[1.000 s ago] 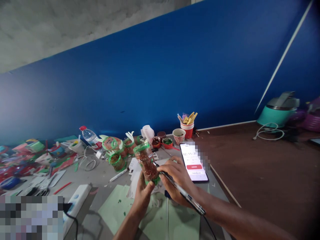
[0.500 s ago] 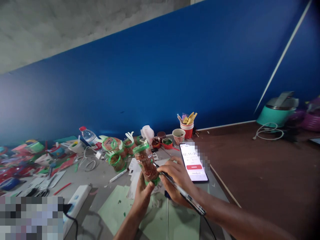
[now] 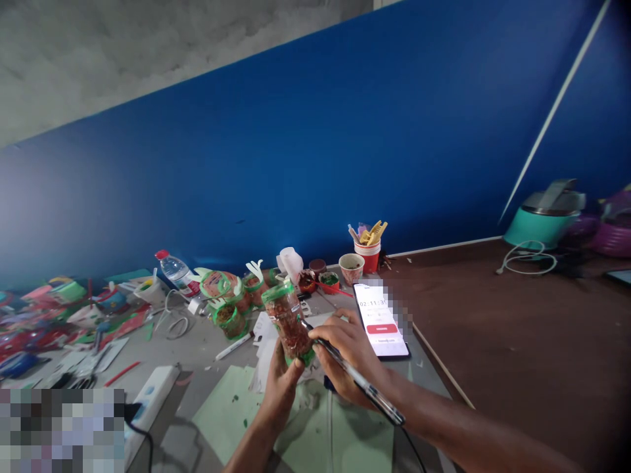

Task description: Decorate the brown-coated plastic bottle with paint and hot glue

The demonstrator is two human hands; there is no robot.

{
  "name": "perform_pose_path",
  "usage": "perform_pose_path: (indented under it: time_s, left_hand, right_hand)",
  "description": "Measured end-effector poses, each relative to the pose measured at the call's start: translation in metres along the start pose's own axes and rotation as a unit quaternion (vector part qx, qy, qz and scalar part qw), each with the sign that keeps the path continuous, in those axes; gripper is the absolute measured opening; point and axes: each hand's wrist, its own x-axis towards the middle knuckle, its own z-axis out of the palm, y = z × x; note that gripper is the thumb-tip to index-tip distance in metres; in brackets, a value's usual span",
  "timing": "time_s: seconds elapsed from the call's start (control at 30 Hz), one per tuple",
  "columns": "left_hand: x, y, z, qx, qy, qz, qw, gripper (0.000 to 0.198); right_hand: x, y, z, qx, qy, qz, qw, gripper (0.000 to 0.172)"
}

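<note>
A clear bottle with brown-red filling and green rims [image 3: 287,318] is tilted in my left hand [image 3: 280,387], whose thumb and fingers wrap its lower end. My right hand [image 3: 348,355] grips a slim black and silver pen-like tool [image 3: 362,381] with a dark cord at its back end. The tool's tip meets or nearly meets the bottle's right side; the exact contact is too small to tell. Beneath both hands lies a pale green sheet [image 3: 227,407]. Behind the bottle are green-rimmed pots [image 3: 230,320] with brown filling.
A lit phone [image 3: 382,328] lies right of my right hand. Farther back stand a patterned paper cup [image 3: 351,268] and a red cup of utensils [image 3: 367,255]. A power strip [image 3: 152,404], a water bottle [image 3: 177,270] and colourful clutter are at the left.
</note>
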Motion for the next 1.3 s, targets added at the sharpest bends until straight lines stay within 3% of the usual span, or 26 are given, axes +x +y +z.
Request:
perform_pose_path:
  time_s: [1.3]
  left_hand:
    - [-0.0006,0.0042,0.0021,0.006,-0.012,-0.006,1.0,0.072]
  right_hand:
    - [-0.0006,-0.0002,-0.0005,-0.015,-0.002,0.003,1.0,0.021]
